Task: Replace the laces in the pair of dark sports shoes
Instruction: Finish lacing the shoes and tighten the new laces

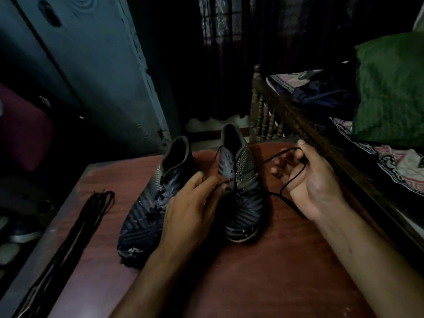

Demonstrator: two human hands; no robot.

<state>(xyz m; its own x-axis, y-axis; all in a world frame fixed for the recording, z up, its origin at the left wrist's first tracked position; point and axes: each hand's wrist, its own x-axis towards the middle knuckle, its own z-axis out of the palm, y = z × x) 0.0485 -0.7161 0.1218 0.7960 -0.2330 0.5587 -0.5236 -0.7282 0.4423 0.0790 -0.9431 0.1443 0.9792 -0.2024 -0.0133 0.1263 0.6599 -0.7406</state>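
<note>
Two dark patterned sports shoes stand side by side on a reddish-brown table (263,283), toes toward me. The left shoe (146,210) has no lace in view. My left hand (195,207) lies across the eyelet area of the right shoe (243,180) and pinches a thin dark lace (273,160) at an eyelet. That lace runs up and right to my right hand (312,180), which holds a loop of it between thumb and fingers; one strand trails down under the wrist.
A bundle of dark laces (75,230) lies stretched along the table's left edge. A bed with a carved wooden rail (263,115), a green pillow (390,88) and patterned sheets stands at the right. A blue-grey cupboard (91,65) rises at the back left.
</note>
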